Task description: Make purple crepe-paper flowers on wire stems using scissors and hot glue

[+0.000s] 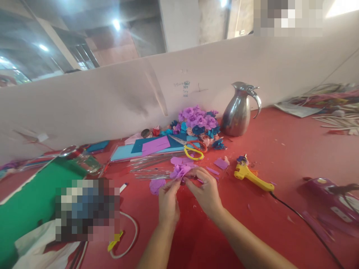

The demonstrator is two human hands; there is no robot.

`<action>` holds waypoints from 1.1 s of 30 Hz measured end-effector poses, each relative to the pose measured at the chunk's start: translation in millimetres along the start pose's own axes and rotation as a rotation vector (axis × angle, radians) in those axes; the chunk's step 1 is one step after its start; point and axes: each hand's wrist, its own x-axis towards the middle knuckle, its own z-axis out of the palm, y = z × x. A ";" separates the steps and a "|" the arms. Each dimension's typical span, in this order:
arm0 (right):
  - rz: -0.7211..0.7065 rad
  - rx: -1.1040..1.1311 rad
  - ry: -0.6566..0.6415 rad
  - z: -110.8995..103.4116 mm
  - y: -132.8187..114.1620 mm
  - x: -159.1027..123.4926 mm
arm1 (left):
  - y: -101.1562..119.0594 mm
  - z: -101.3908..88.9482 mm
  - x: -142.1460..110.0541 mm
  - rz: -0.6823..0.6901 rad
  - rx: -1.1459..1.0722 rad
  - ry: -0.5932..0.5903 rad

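Note:
Between my two hands is a purple paper flower (180, 170), held above the red table. My left hand (168, 198) pinches it from the left, while my right hand (206, 190) closes its fingers on the right side. Purple paper petals (157, 186) lie just left of my left hand, and more cut purple pieces lie behind the flower. Thin metal wires (151, 173) are spread beyond my left hand. Scissors with yellow and red handles (194, 152) rest on the stacked coloured paper sheets (156, 146).
A yellow glue gun (254, 178) lies to the right, its black cord trailing forward. Behind stand a metal jug (238, 112) and a bunch of purple flowers (199, 118). A purple power strip (333, 198) is at far right. Green sheet (36, 198), glass jar (89, 164) and yellow cutter (114, 241) are left.

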 end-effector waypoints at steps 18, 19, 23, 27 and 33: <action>0.050 0.072 0.086 -1.2 2.6 -3.1 | 12.0 -9.0 1.0 0.161 0.291 -0.329; 0.066 0.079 0.084 -1.0 2.3 -3.2 | 13.1 -8.8 0.6 0.184 0.314 -0.320; 0.091 0.068 0.064 -1.2 2.0 -4.0 | 13.7 -9.7 0.3 0.258 0.351 -0.258; 0.114 0.103 0.021 -0.4 3.0 -5.3 | 11.9 -12.0 0.7 0.290 0.314 -0.154; 0.120 0.173 -0.022 1.6 -1.8 -7.2 | 12.3 -13.7 -1.1 0.405 0.389 -0.082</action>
